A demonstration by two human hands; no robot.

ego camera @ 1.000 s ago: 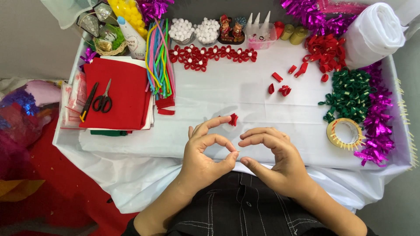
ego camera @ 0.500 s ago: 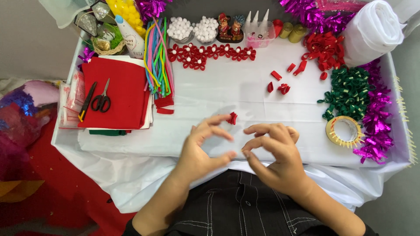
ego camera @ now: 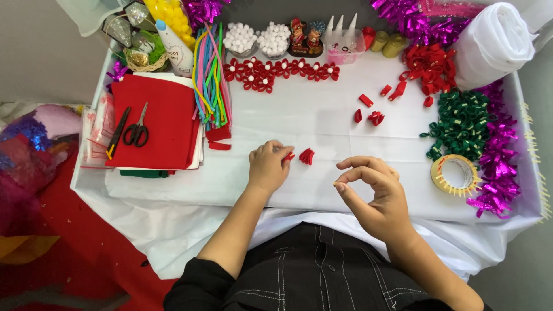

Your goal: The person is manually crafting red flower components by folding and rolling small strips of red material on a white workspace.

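We're mid-assembly on a small red ribbon piece: the left hand [ego camera: 268,167] is pinched on a red loop [ego camera: 288,156] at its fingertips, pressing it down on the white counter [ego camera: 322,124] right beside a red cluster [ego camera: 307,156] of folded loops; whether loop and cluster touch is too close to call. Right hand [ego camera: 374,190] hovers off the counter, thumb and index nearly meeting in a ring, other fingers curled, holding nothing we can make out; maybe a bit of tape, can't tell. The 2 hands are apart, the left forward and low, the right pulled back toward the body with the wrist raised. Our read: the step is adding 1 more loop to the cluster. Next move likely needs the right hand to come in and steady or fix the joint while the left keeps the pinch, so alignment at the base matters. Tape roll [ego camera: 455,174] sits to the right, near the green bows [ego camera: 464,124]; spare red loops [ego camera: 374,115] lie further up, finished flowers [ego camera: 276,72] in a row at the back, scissors [ego camera: 137,129] on the red felt [ego camera: 167,121] at left.
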